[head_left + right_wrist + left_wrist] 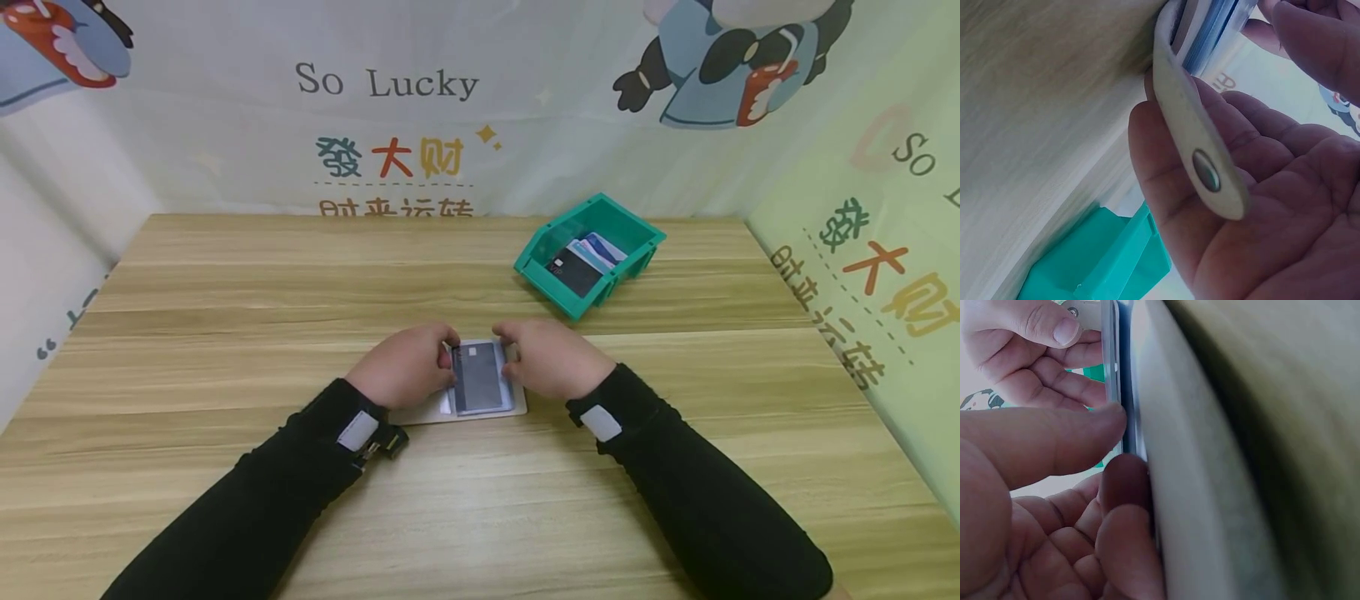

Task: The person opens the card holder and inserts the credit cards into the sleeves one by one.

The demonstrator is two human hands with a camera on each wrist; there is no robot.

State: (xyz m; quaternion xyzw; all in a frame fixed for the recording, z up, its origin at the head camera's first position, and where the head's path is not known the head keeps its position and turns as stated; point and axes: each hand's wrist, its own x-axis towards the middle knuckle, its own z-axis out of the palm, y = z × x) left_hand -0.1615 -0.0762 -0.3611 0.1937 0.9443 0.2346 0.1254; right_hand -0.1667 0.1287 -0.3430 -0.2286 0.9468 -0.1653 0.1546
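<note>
A cream card holder [519, 407] lies unfolded on the table, its clear sleeves standing in a stack with a grey bank card [477, 379] on top. At its left edge my left hand [405, 362] pinches the sleeves between thumb [1085, 434] and curled forefinger. My right hand [557, 358] is at the right edge, fingers loosely extended and touching the holder. In the right wrist view, the holder's strap [1179, 119] with a metal snap [1206, 170] passes in front of those fingers. The holder's left part is partly hidden by my left hand.
Behind my right hand stands a green plastic bin [555, 292] with several cards [577, 271] in it. The wooden table [247, 300] ends at a printed cloth backdrop [555, 150] at the back, with cloth on both sides.
</note>
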